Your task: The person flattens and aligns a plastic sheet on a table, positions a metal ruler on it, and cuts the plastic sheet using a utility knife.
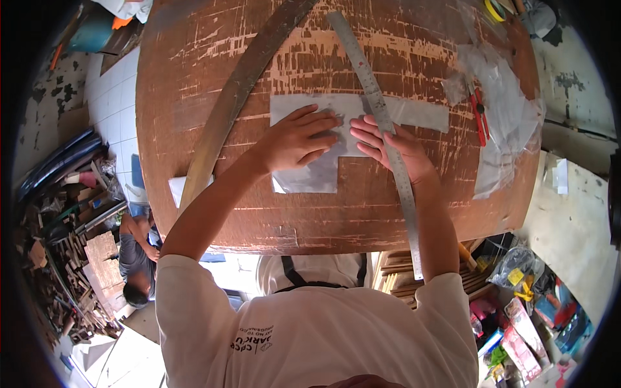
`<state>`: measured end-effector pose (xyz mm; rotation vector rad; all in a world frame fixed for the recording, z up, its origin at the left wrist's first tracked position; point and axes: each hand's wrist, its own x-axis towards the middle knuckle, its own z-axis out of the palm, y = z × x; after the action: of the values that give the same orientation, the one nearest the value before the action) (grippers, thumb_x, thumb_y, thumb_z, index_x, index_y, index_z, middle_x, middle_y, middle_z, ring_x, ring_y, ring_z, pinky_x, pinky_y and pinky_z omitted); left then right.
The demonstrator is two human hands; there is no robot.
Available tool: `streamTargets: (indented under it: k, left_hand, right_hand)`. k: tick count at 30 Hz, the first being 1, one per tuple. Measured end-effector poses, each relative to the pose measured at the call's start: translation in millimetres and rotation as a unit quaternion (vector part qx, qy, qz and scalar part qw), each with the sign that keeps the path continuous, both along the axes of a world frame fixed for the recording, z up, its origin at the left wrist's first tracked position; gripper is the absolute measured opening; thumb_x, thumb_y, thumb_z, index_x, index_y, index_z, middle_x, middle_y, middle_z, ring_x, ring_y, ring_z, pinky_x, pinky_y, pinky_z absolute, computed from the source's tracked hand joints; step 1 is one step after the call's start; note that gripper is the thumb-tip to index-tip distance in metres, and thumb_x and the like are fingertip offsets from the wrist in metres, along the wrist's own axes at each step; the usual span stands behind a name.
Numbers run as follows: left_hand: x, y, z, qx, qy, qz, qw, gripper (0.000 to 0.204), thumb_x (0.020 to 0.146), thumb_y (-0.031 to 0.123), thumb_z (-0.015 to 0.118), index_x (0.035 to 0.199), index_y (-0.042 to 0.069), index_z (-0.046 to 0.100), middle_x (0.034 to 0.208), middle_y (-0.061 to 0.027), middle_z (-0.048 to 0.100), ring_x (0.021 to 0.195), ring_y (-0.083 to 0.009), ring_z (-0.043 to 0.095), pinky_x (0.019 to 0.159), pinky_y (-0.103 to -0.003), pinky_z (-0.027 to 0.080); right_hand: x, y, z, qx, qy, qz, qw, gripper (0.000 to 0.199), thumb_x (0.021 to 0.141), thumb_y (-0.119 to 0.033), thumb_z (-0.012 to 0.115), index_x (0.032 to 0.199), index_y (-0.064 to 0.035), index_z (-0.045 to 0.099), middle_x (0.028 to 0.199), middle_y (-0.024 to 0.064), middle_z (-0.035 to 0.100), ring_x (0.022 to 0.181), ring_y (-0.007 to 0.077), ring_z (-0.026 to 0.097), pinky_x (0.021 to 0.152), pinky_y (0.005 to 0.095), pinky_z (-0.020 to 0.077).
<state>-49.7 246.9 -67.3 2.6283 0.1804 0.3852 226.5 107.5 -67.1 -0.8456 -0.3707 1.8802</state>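
Work surface: worn reddish-brown wooden table (213,71) with scratched, flaking finish.
Workpiece: flat grey T-shaped sheet of thin metal or card (310,171), lying flat at the middle of the table, its long bar running left to right and its stem pointing toward the person.
Left hand (299,139): open, not grasping; palm and spread fingers press flat on the sheet where bar and stem meet.
Right hand (394,145): open, fingers extended; it lies across the long steel ruler (388,139) and pins it down at the right edge of the stem.
Ruler position: runs diagonally from the far middle of the table, over the sheet's bar, past the near table edge.
Technique, judged: keep both palms flat so neither sheet nor ruler creeps; spread pressure along the ruler, not at one point; align the ruler's edge with the sheet's edge before any marking.
Risk, judged: the overhanging near end of the ruler can pivot if pressure lifts.
Adjacent items: long curved dark metal strip (239,87) left of the sheet; red-handled pliers (479,113) on crumpled clear plastic film (511,123) at the right.
Containers: none on the table; a clear plastic bag with yellow contents (515,268) lies below at the right, contents otherwise unclear.
Other person: crouches on the floor at lower left (132,258).
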Motion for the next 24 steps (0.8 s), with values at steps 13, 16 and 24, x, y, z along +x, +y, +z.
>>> streamTargets:
  k: [13,16,24]
  left_hand:
    - [0.6,1.8,-7.6,0.016,-0.024,-0.006,1.000,0.027,0.088,0.016,0.079,0.111,0.014,0.067,0.145,-0.0078,0.058,0.138,-0.0288,0.053,0.122,-0.048,0.040]
    - [1.5,0.7,-7.4,0.023,-0.043,0.009,0.999,0.032,0.090,0.018,0.078,0.117,0.013,0.063,0.145,-0.0102,0.055,0.137,-0.0316,0.051,0.121,-0.049,0.041]
    - [-1.7,-1.1,-11.5,0.017,-0.080,0.035,0.996,0.040,0.097,0.031,0.072,0.126,0.008,0.059,0.145,-0.0128,0.050,0.139,-0.0370,0.045,0.121,-0.051,0.040]
  right_hand:
    - [-40.3,-100.1,77.9,-0.063,-0.259,-0.123,0.956,0.058,0.113,-0.038,0.045,0.157,-0.0008,0.044,0.087,0.0016,0.060,0.048,0.0016,0.033,0.039,0.0201,0.0274]
    - [-78.9,-154.8,63.5,-0.064,-0.324,-0.195,0.923,0.059,0.114,-0.040,0.041,0.156,0.0018,0.045,0.087,0.0019,0.060,0.052,0.0040,0.041,0.043,0.0227,0.0302]
    - [-210.2,-192.5,56.8,-0.055,-0.691,-0.137,0.707,0.062,0.100,-0.002,0.059,0.158,0.0040,0.040,0.119,0.0315,0.067,0.096,0.0474,0.070,0.080,0.0492,0.0565]
